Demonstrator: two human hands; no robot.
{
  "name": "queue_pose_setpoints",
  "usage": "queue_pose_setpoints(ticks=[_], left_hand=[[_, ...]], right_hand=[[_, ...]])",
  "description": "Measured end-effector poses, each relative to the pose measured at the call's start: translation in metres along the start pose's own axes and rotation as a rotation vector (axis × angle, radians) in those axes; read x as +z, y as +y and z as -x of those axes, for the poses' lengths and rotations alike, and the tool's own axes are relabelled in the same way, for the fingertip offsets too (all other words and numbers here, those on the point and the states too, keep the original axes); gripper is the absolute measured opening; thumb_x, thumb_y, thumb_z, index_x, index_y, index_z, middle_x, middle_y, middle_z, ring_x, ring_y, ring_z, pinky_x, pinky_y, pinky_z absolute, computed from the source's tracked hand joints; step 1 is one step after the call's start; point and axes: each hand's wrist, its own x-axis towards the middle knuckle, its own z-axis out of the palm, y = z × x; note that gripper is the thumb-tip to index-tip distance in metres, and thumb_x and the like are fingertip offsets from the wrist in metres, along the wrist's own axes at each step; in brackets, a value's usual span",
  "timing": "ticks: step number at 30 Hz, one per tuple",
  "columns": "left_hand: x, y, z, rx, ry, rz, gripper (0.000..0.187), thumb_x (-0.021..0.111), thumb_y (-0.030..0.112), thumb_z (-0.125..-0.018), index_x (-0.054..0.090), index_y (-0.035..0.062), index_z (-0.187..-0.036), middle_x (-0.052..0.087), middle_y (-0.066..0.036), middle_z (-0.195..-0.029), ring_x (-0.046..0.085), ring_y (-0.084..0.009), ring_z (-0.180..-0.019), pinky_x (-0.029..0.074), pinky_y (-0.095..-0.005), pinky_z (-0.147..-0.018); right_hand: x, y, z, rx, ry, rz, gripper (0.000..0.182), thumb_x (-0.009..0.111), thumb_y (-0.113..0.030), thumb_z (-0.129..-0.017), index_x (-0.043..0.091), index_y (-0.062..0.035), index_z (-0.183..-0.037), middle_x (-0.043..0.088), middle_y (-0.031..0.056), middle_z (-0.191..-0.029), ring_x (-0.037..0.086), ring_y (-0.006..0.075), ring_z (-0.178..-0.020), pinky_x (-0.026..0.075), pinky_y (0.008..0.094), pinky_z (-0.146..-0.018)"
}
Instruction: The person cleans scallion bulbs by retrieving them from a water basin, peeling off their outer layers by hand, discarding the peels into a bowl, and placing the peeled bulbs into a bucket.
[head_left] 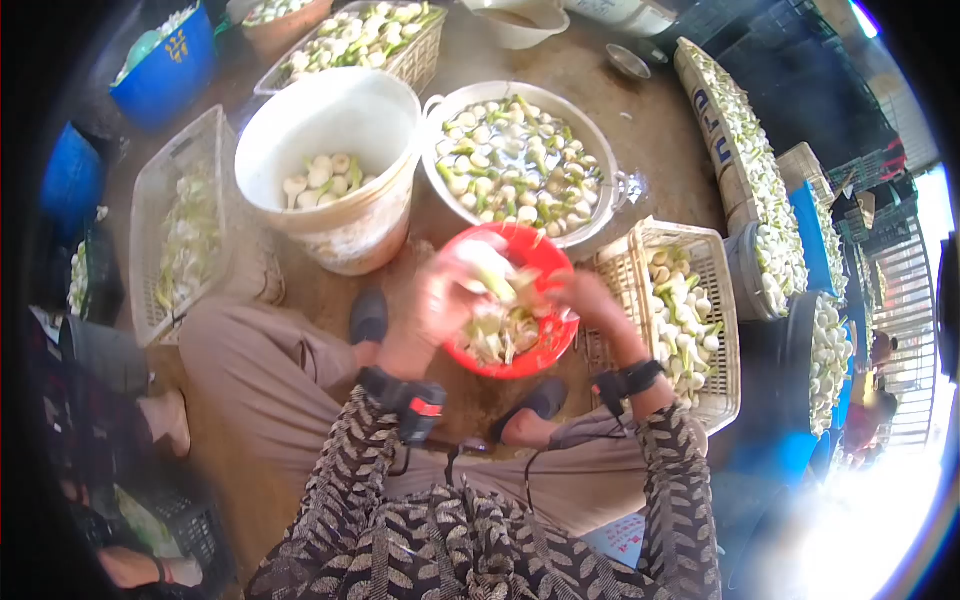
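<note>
Both my hands are over a red basin holding pale peelings. My left hand is closed around a white bulb with a greenish stem, blurred by motion. To its right, my right hand is at the basin's right rim, close to the bulb's stem end. Its fingers are smeared, so I cannot make out whether it grips anything. Behind the basin, a wide metal pan holds many similar bulbs in water. A tall white bucket with several bulbs inside stands to the left of the pan.
A plastic crate of bulbs is at my right, and another crate with pale leaves is at the left. One more full crate stands behind the bucket. A blue tub is far left. Another person's shoe shows at left.
</note>
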Motion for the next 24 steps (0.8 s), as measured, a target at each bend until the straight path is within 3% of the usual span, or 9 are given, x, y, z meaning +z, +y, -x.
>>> queue_pose_setpoints(ticks=[1, 2, 3, 6, 8, 13, 17, 19, 24], left_hand=[[-0.002, 0.000, -0.011, 0.001, -0.030, 0.001, 0.043, 0.051, 0.022, -0.086, 0.044, 0.0021, -0.124, 0.052, -0.013, -0.120, 0.056, -0.0272, -0.087, 0.051, -0.0309, -0.063], [0.016, 0.014, -0.019, 0.311, 0.215, 0.127, 0.047, 0.051, 0.028, -0.089, 0.042, 0.0004, -0.125, 0.051, -0.021, -0.119, 0.057, -0.0302, -0.087, 0.053, -0.0305, -0.064], [0.024, 0.049, -0.019, 0.371, 0.319, 0.249, 0.052, 0.051, 0.034, -0.090, 0.040, -0.0006, -0.127, 0.050, -0.025, -0.120, 0.059, -0.0302, -0.089, 0.054, -0.0299, -0.066], [0.020, 0.077, -0.048, 0.501, 0.330, 0.311, 0.050, 0.050, 0.034, -0.091, 0.042, -0.0001, -0.127, 0.053, -0.022, -0.119, 0.060, -0.0280, -0.093, 0.054, -0.0293, -0.070], [0.007, 0.070, -0.055, 0.415, 0.397, 0.067, 0.032, 0.047, 0.029, -0.094, 0.055, 0.0014, -0.109, 0.063, -0.016, -0.097, 0.062, -0.0218, -0.087, 0.053, -0.0287, -0.070], [-0.015, 0.004, -0.076, 0.059, 0.546, -0.440, 0.020, 0.050, 0.016, -0.089, 0.054, 0.0022, -0.103, 0.064, -0.011, -0.087, 0.062, -0.0175, -0.070, 0.051, -0.0256, -0.061], [-0.042, -0.028, -0.096, -0.161, 0.678, -0.517, 0.018, 0.055, 0.008, -0.085, 0.056, 0.0001, -0.101, 0.065, -0.012, -0.081, 0.062, -0.0141, -0.062, 0.050, -0.0224, -0.054], [-0.053, -0.033, -0.105, -0.177, 0.699, -0.628, 0.018, 0.056, 0.008, -0.085, 0.057, -0.0004, -0.100, 0.064, -0.011, -0.082, 0.061, -0.0131, -0.064, 0.050, -0.0218, -0.055], [-0.073, -0.033, -0.124, -0.214, 0.752, -0.734, 0.019, 0.052, 0.005, -0.084, 0.057, -0.0015, -0.101, 0.064, -0.011, -0.084, 0.061, -0.0123, -0.067, 0.049, -0.0213, -0.057]], right_hand=[[0.009, 0.014, -0.003, -0.029, 0.035, 0.155, 0.027, 0.059, -0.025, -0.083, 0.064, -0.0062, -0.102, 0.065, 0.0178, -0.085, 0.064, 0.0292, -0.071, 0.050, 0.0385, -0.065], [0.011, 0.015, -0.005, -0.028, 0.055, 0.170, 0.027, 0.059, -0.025, -0.083, 0.064, -0.0062, -0.102, 0.065, 0.0178, -0.085, 0.064, 0.0292, -0.071, 0.050, 0.0385, -0.065], [0.030, 0.011, -0.010, -0.126, 0.083, 0.075, 0.025, 0.060, -0.021, -0.083, 0.064, -0.0035, -0.100, 0.066, 0.0150, -0.083, 0.064, 0.0240, -0.069, 0.050, 0.0355, -0.064], [0.002, 0.037, -0.045, -0.172, 0.137, 0.031, 0.023, 0.060, -0.016, -0.083, 0.064, 0.0000, -0.099, 0.067, 0.0122, -0.078, 0.063, 0.0177, -0.065, 0.050, 0.0320, -0.063], [-0.014, 0.049, -0.076, -0.058, 0.141, -0.142, 0.023, 0.057, -0.014, -0.082, 0.064, 0.0020, -0.097, 0.065, 0.0120, -0.072, 0.062, 0.0168, -0.063, 0.050, 0.0313, -0.061], [-0.076, 0.095, -0.195, -0.045, 0.332, 0.057, 0.025, 0.048, -0.017, -0.077, 0.067, -0.0005, -0.077, 0.064, 0.0151, -0.065, 0.063, 0.0257, -0.060, 0.049, 0.0369, -0.061], [-0.083, 0.151, -0.334, -0.105, 0.503, 0.486, 0.020, 0.051, -0.017, -0.076, 0.064, -0.0010, -0.075, 0.065, 0.0190, -0.081, 0.063, 0.0311, -0.072, 0.049, 0.0409, -0.065], [-0.081, 0.137, -0.364, 0.103, 0.384, 0.358, 0.027, 0.048, -0.018, -0.079, 0.065, 0.0023, -0.086, 0.063, 0.0236, -0.096, 0.061, 0.0380, -0.091, 0.049, 0.0438, -0.079], [-0.027, 0.175, -0.416, 0.156, 0.386, 0.287, 0.022, 0.049, -0.013, -0.081, 0.067, -0.0022, -0.087, 0.064, 0.0209, -0.097, 0.062, 0.0371, -0.089, 0.051, 0.0417, -0.076]])
